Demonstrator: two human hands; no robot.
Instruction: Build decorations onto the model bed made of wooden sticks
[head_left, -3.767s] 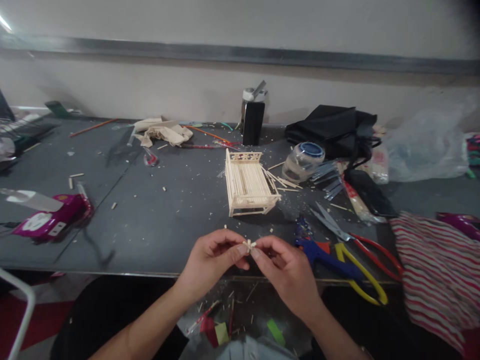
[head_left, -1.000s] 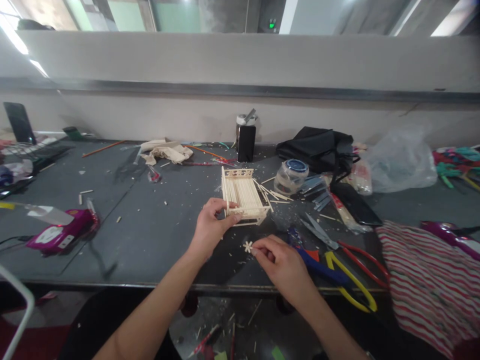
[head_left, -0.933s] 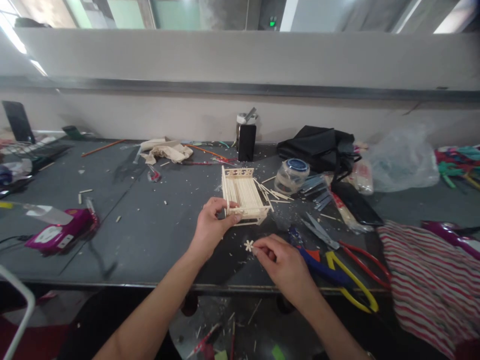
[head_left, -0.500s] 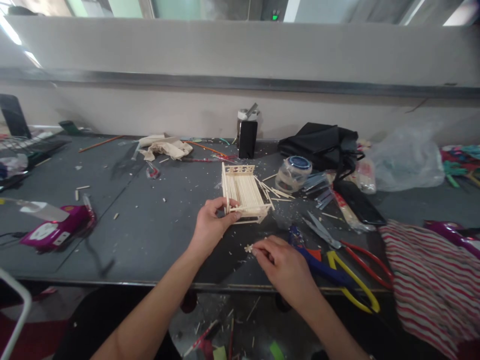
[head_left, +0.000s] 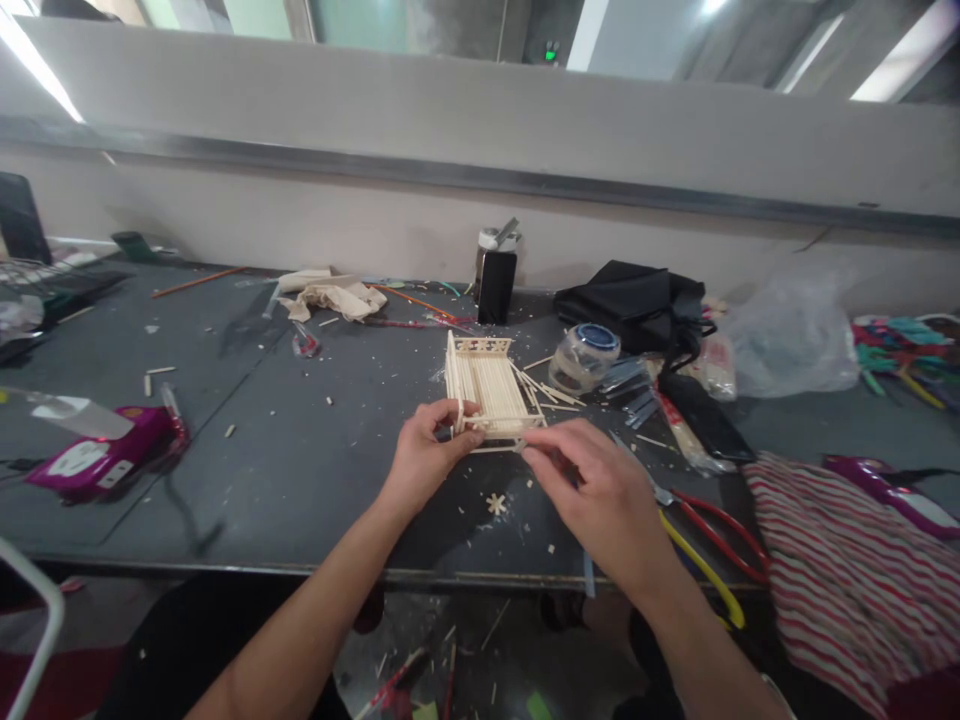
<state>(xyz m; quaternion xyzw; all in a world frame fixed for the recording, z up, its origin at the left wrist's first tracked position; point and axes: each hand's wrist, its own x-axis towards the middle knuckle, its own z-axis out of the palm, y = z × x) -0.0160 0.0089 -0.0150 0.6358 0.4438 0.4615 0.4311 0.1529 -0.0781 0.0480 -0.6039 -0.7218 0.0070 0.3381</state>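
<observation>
A miniature bed frame of pale wooden sticks (head_left: 491, 388) stands on the dark table. My left hand (head_left: 430, 452) is closed on its near left corner, thumb in front and fingers over the rail. My right hand (head_left: 592, 475) is at the near right corner, thumb and forefinger pinched together. Whether a tiny piece sits in that pinch, or only the rail, I cannot make out. A small star-shaped piece of sticks (head_left: 496, 504) lies on the table between my forearms.
Loose sticks (head_left: 551, 390) lie right of the bed, near a clear tape roll (head_left: 585, 358). A black phone (head_left: 497, 287) stands behind it. Scissors with red handles (head_left: 724, 535) and a striped cloth (head_left: 840, 560) are at the right. A purple glue gun (head_left: 112, 455) rests at the left.
My right hand has moved up and away from the star-shaped piece to the bed's near right corner. The star stays on the table. My left hand keeps its hold.
</observation>
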